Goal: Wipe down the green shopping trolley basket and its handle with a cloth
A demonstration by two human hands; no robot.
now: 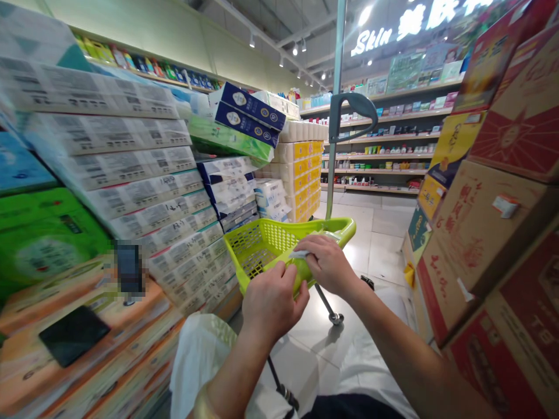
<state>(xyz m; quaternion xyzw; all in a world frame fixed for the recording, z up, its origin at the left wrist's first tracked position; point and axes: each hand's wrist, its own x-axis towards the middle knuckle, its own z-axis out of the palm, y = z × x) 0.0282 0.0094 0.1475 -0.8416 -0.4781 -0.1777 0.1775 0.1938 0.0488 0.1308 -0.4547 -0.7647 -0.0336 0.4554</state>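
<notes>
A lime-green plastic shopping basket with slotted walls stands in front of my knees, on a wheeled frame. My left hand is closed on its near rim, thumb and fingers curled. Just right of it, my right hand presses a small white wipe against the same rim; whether it is paper or cloth I cannot tell. The palm hides part of the wipe. Behind the basket rises a metal pole with a grey loop handle. Below, a caster wheel rests on the floor.
Stacked tissue packs wall the left side, with a dark flat device on orange packs. Cardboard cartons are piled close on the right. Past the white tiled floor stand stocked shelves.
</notes>
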